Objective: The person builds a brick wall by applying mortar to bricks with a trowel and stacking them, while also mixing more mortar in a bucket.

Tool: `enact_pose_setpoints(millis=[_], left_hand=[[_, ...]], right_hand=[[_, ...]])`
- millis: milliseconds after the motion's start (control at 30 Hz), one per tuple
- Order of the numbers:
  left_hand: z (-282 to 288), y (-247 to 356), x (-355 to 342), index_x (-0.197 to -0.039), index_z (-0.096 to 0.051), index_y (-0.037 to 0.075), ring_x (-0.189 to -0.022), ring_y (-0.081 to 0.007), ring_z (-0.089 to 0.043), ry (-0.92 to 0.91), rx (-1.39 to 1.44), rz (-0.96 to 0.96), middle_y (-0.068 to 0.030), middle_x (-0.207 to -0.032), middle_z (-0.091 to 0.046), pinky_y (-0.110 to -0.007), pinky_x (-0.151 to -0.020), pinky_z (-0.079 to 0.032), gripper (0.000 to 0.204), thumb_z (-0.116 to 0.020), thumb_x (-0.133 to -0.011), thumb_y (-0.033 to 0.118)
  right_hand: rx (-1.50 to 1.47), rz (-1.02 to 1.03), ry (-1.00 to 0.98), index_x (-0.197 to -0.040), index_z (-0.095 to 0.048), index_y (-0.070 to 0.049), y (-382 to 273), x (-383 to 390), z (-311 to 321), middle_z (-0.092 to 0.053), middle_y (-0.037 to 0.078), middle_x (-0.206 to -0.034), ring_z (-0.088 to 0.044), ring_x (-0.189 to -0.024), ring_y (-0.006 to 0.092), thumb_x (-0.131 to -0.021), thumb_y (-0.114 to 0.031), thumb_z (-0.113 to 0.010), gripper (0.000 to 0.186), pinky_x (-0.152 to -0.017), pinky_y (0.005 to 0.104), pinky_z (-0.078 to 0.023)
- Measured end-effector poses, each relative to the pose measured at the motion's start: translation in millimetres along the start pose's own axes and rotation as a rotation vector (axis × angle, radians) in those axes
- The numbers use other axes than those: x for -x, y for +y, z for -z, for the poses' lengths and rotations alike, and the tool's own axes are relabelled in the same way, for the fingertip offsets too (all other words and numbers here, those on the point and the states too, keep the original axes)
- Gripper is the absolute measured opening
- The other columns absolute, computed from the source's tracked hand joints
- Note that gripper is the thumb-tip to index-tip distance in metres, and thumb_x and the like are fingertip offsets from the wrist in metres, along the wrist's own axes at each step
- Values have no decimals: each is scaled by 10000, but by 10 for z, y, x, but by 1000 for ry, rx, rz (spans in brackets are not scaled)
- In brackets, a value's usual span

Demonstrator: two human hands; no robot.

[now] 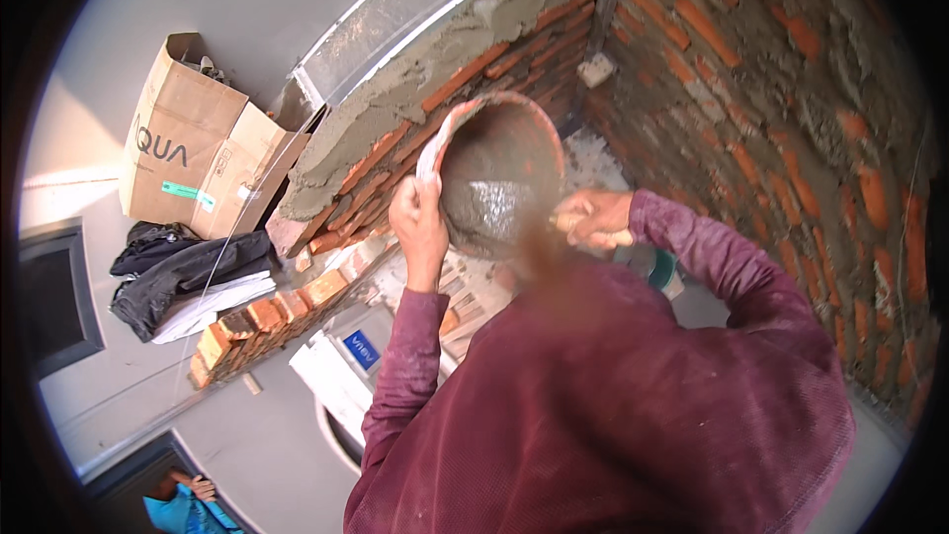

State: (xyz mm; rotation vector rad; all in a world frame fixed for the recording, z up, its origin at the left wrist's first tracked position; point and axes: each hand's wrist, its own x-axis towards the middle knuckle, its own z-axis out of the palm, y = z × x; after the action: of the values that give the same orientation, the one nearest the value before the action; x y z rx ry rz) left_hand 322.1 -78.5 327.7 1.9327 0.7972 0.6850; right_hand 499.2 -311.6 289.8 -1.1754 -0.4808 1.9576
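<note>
A round bucket (pixel 547 133) with a mortar-smeared orange rim is tilted before me, its open mouth facing up. Wet grey mortar (pixel 494 200) shines inside it. My left hand (pixel 419 222) is closed on the bucket's left rim, thumb over the edge. Something white lies along that side of the rim. At the opposite side, my right hand (pixel 595 218) is closed round a short yellowish handle (pixel 563 222); the rest of that tool is hidden. A brown blur covers the bucket's lower right edge.
Behind the bucket runs a low brick wall (pixel 395 148) topped with mortar; a taller brick wall (pixel 791 129) rises right. Left are a cardboard box (pixel 188 138), dark cloth (pixel 198 272) and a brick row (pixel 267 314). Another person's blue sleeve (pixel 183 512) shows lower left.
</note>
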Motion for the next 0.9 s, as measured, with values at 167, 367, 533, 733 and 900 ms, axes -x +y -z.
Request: enact_pose_setpoints(millis=[167,367,533,733,900], left_hand=[[-146,-380,211,-648,-386,71,-586,-54,-298,138,276,241,47,-623,-346,-262,-502,-241,397,-567,-969,219],[-150,-740,325,-649,-395,103,-578,-35,-297,217,353,344,73,-626,-347,-241,-494,-240,387,-559,-976,231],[-134,-877,413,-648,-388,121,-564,-31,-299,227,325,399,77,-619,-351,-234,-486,-234,393,-565,-975,248],[-173,-967,467,-654,-409,135,-571,-29,-286,196,346,463,86,-625,-357,-234,-498,-219,381,-562,-979,264],[-168,-1321,545,-654,-406,135,-583,-28,-277,217,303,431,89,-633,-350,-231,-506,-215,382,-568,-975,265]], right_hand=[[-90,-70,-82,-1244,-530,-3,-154,151,271,-502,-17,-679,-452,-456,48,-843,-10,-609,408,-395,228,-369],[146,55,131,-1200,-529,6,-1153,517,637,-497,-22,-671,-453,-424,43,-832,10,-642,385,-362,192,-379],[1048,215,488,-1124,-570,-23,-2140,532,696,-560,41,-701,-591,-598,138,-848,-87,-593,284,-522,314,-483],[1810,417,1036,-1174,-535,-84,-1908,293,879,-641,191,-900,-624,-748,386,-888,-162,-531,297,-684,465,-506],[1538,369,1028,-1124,-568,-30,-1760,501,476,-645,191,-855,-622,-724,378,-913,-227,-516,293,-671,459,-489]])
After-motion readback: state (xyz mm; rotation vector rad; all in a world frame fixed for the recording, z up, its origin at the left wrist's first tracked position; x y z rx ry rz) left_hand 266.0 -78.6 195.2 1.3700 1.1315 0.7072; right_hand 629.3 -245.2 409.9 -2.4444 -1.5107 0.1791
